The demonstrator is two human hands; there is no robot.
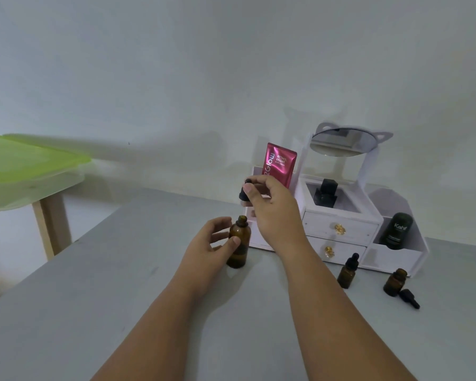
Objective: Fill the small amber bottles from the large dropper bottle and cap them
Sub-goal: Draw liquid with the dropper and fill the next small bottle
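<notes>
While the left hand (pixel 215 240) steadies the big bottle (pixel 239 243) upright near the middle of the desk (pixel 121 298), fingers and thumb wrapped loosely round its body, the right hand (pixel 270 207) holds the dropper (pixel 244 191) pinched by its black bulb and collar directly above the open neck. Whether a glass pipette hangs below the collar cannot be made out; nothing of it shows against the organiser (pixel 341 229) behind.

What matters next is where the load has to go. Two small bottles stand toward the right edge of the desk, in front of the organiser: the capped one (pixel 347 273) nearer the middle, the open one (pixel 395 281) further right, with its loose cap (pixel 409 298) lying on its side just beside it. The open one is the likely target, and it lies to the right of the dropper, lower and nearer the person, well apart from the big bottle. Its mouth faces straight up, so the dropper should stay vertical as it crosses. The right hand is the nearer one and already carries the tool; the left would have to let go of the big bottle to steady the small one
</notes>
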